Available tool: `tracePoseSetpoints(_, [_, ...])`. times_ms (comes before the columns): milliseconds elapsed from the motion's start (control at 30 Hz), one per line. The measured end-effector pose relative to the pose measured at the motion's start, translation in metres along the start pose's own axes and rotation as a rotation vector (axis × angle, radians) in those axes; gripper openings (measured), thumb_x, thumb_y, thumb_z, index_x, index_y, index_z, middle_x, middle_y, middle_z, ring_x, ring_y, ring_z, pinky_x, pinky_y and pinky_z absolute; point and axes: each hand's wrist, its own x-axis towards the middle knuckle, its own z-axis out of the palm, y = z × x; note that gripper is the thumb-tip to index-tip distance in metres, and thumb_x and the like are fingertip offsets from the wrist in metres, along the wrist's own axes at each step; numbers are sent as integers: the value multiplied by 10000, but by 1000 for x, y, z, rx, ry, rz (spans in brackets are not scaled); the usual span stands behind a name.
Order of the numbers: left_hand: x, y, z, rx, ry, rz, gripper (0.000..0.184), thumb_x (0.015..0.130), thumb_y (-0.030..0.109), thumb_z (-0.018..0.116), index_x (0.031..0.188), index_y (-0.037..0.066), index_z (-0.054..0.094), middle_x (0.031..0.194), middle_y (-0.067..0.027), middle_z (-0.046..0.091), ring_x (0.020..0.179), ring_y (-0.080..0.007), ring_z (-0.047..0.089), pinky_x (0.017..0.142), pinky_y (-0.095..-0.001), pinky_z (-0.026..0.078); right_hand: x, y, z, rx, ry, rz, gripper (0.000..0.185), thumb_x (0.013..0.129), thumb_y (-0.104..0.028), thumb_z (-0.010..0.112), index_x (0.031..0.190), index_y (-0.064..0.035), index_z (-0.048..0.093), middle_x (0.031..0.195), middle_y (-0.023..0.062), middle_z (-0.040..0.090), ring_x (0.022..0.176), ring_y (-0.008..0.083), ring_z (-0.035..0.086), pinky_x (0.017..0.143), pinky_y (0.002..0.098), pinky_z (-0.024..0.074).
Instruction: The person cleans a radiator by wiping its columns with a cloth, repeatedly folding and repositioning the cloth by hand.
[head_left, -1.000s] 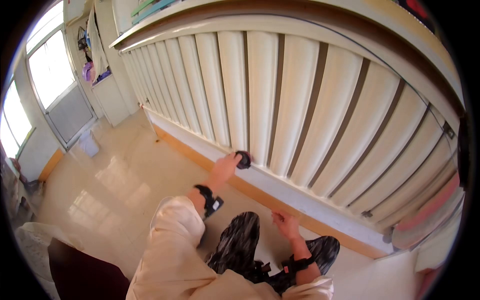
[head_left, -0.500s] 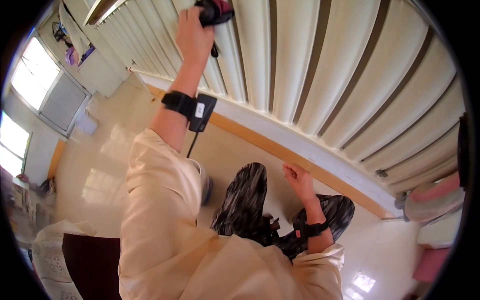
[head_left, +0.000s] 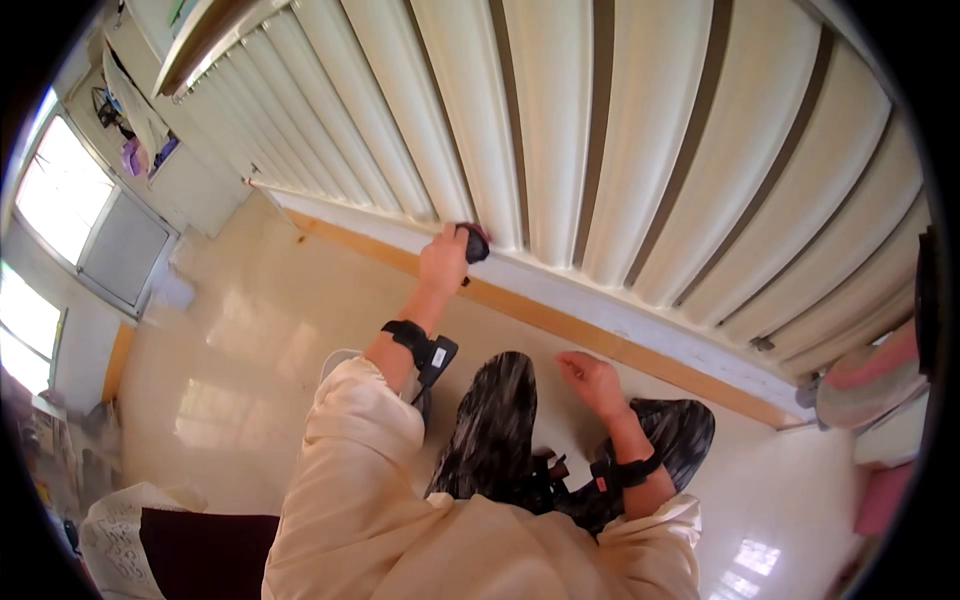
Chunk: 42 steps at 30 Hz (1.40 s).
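My left hand (head_left: 443,262) is closed round a dark object (head_left: 473,242), a bundled cloth or brush, I cannot tell which. It is at the lower end of the white radiator (head_left: 490,130), against or close to its bottom edge. My right hand (head_left: 590,382) hangs above my right knee, near the orange baseboard (head_left: 640,355), with its fingers curled in; whether anything is inside them is hidden. Both wrists wear black straps, the left one with a small black box (head_left: 437,358).
At the far left are a door (head_left: 125,250) and a white bucket (head_left: 174,290). A dark red surface (head_left: 205,550) stands at the lower left. Pink and white items (head_left: 870,385) lie at the right end of the radiator. The floor (head_left: 250,380) is shiny tile.
Between the first two frames my left hand rose with the dark object along the radiator; it has since come down to the bottom edge. My right hand has barely moved.
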Motion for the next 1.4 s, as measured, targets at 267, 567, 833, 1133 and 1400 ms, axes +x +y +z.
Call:
tracePoseSetpoints(267, [-1,4,-43,-1130,-251,-356,289,720,197,733,955,44,669,843,-84,678,828,-206,645,734,-322,497,3,1,0,-14,-23,-37,167,806,-159,631,960,-105,669,859,107,670,734,250,660,651,340,530])
tracePoseSetpoints(567, [143,60,-281,-542,949,113,509,708,-13,610,1199,82,520,1163,-148,548,1035,-336,543,872,-366,442,1,-1,-8,-47,-38,-41,174,812,-155,621,971,-95,657,878,102,673,731,245,660,655,333,529])
tracePoseSetpoints(833, [138,70,-210,-87,927,275,622,627,-122,551,1190,141,576,1314,-164,417,1159,-391,443,937,-427,432,-1,-6,-13,18,-56,-19,168,838,-204,600,973,-123,658,865,90,673,735,243,661,651,340,527])
tracePoseSetpoints(1133, [22,43,-46,-218,460,280,508,644,-102,569,1111,94,604,1318,-233,394,1193,-426,430,941,-439,437,-2,3,0,-23,-78,-75,186,834,-239,614,980,-137,669,877,82,677,744,244,662,657,339,528])
tracePoseSetpoints(1400, [-40,58,25,-340,270,75,466,684,-56,555,1103,136,625,1213,-177,490,1049,-364,533,848,-425,476,-4,10,3,-126,-146,-39,209,842,-263,604,994,-137,673,890,93,679,753,244,666,686,347,532])
